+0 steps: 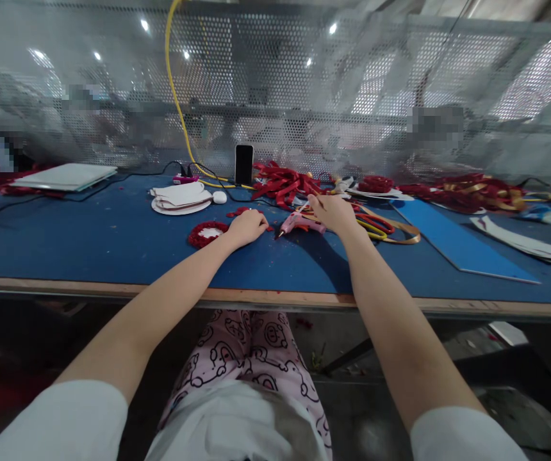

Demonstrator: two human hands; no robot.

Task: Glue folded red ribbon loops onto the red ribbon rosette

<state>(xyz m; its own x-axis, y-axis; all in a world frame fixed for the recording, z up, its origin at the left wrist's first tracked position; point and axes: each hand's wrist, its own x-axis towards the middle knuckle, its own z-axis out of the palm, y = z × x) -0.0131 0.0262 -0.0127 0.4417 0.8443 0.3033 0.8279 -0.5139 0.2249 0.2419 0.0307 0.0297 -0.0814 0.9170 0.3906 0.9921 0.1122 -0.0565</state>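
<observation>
My left hand (248,228) rests on the blue table with its fingers curled closed. Whatever they may hold is hidden. Close by its wrist lies a round piece with a ruffled dark-red ribbon rim (198,238) and a white middle. Small red scraps (238,212) lie just behind this hand. My right hand (334,212) is closed above a pink glue gun (299,222), thumb and fingers pinched together. A thin whitish stick (303,206) shows near its fingertips, but I cannot make out whether they grip it. The glue gun's nozzle points toward my left hand.
Stacked white card discs (182,197) lie at back left, beside a white round case (219,197). A phone (243,164) stands upright behind red ribbons (287,186). Yellow-handled scissors (372,230), a blue board (462,243) and white strips (520,240) are on the right.
</observation>
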